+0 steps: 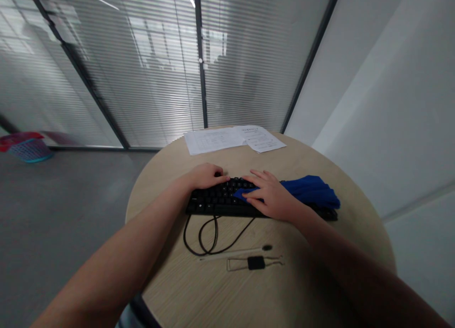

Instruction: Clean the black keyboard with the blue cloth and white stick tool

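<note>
A black keyboard [220, 207] lies on the round wooden table, its cable [201, 240] looped along the near side. My left hand [207, 175] rests over the far left part of the keyboard, its fingers curled round the edge and the thumb lying along the keys. A blue cloth [311, 190] covers the right end of the keyboard, and a corner of it reaches over the middle keys. My right hand [268, 194] presses down on that cloth with its fingers spread, so part of the cloth is hidden under the palm.
Printed papers [222, 139] lie at the far edge of the table [213, 304]. Nearer me are a thin stick with a dark tip [267, 247] and a black-bodied wire tool [256, 262]. A red and blue basket [30, 148] stands on the floor at left, by the blinds.
</note>
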Available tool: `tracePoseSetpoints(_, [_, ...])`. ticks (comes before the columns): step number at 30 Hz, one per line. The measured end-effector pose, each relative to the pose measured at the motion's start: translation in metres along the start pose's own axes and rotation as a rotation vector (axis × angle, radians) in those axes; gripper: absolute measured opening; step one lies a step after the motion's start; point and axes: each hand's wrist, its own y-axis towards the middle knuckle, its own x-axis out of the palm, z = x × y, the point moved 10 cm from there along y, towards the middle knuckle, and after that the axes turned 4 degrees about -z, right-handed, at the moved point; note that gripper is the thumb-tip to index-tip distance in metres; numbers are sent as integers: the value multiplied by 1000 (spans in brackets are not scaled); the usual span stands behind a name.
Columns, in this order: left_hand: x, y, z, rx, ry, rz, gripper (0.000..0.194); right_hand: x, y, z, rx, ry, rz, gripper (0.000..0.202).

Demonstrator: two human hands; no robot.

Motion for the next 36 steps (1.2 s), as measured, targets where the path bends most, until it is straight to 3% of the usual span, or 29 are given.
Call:
tracePoseSetpoints(8, [3, 2, -6, 4, -36, 10, 56, -5, -7, 21, 4, 19, -97, 19])
tracePoseSetpoints(17, [2, 2, -2, 1, -35, -9, 56, 8, -4, 18, 8, 137, -126, 28])
tracePoseSetpoints(22, [2, 2, -3, -12, -40, -11, 57, 10, -5, 14, 25, 149, -225, 25])
tracePoseSetpoints(31, [3, 3, -7, -15, -67, 1, 55, 7, -3, 22, 99, 162, -187, 26])
tracePoseSetpoints(36, [1, 2, -4, -8, -72, -3, 52, -19, -13, 41, 143, 150, -89, 28])
